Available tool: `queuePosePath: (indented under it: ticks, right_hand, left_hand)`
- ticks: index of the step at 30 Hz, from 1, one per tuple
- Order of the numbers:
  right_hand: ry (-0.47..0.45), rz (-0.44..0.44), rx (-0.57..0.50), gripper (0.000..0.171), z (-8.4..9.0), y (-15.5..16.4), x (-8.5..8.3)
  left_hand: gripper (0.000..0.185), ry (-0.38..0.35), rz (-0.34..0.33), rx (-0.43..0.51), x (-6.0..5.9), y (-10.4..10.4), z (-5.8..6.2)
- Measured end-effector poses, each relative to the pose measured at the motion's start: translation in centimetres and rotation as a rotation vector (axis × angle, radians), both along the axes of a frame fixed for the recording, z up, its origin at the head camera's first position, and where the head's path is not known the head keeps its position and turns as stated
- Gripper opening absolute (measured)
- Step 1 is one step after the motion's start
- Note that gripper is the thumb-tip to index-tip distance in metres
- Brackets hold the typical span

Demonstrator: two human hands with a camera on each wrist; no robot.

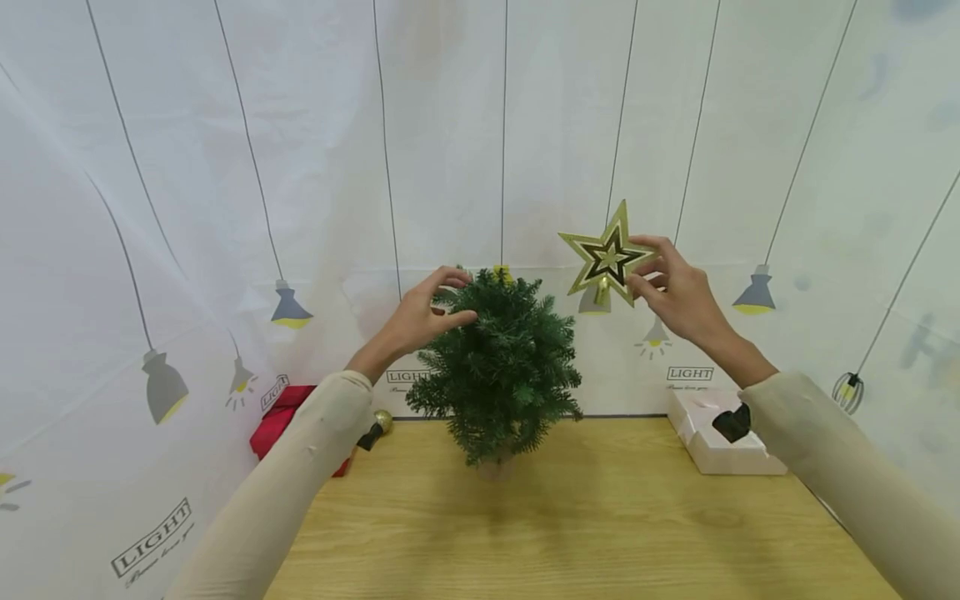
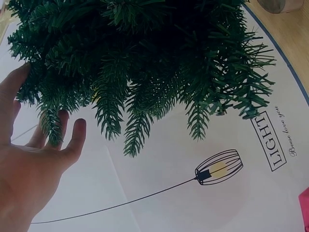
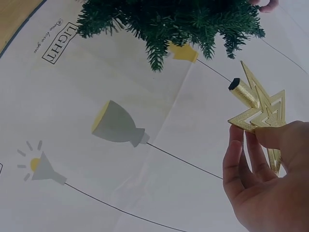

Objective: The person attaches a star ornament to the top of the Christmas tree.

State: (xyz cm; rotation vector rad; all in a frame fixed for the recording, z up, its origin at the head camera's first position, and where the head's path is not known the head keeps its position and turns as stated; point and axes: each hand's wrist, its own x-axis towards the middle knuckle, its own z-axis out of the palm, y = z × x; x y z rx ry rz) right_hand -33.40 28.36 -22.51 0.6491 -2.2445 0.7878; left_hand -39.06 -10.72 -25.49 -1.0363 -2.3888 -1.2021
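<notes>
A small green artificial Christmas tree [image 1: 502, 358] stands upright on the table, its base [image 1: 493, 469] partly covered by the lower branches. My left hand [image 1: 429, 310] is at the upper left of the tree, thumb and fingers spread apart. In the left wrist view, its fingers reach behind a branch tip [image 2: 52, 123]. To the right of the treetop, my right hand [image 1: 678, 292] pinches a gold star tree topper [image 1: 611, 257] by its right side, clear of the branches. The right wrist view shows the topper's hollow tube [image 3: 245, 94] with its dark opening towards the tree.
A red box [image 1: 273, 425] with a dark ribbon lies at the left, partly behind my left sleeve. Beside it is a gold ball [image 1: 383, 419]. At the right is a pale box [image 1: 723, 450] with a black bow [image 1: 731, 423]. A lamp-printed sheet [image 1: 450, 125] hangs behind the wooden table [image 1: 600, 525].
</notes>
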Motion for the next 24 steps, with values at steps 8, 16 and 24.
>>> queuePosePath:
  ticks: [8, 16, 24]
  right_hand:
    - [0.000, 0.007, -0.045, 0.055, 0.8, -1.3, -0.4]
    - [0.015, 0.002, -0.053, 0.054, 1.1, -2.0, -0.8]
    - [0.000, 0.022, -0.082, 0.054, 1.6, -2.7, -1.3]
  left_hand:
    - [0.053, 0.017, 0.002, 0.007, -0.2, 0.0, -0.2]
    - [0.052, 0.014, 0.001, 0.011, -0.3, 0.0, -0.3]
    - [0.053, 0.010, -0.005, 0.021, -0.3, 0.1, -0.3]
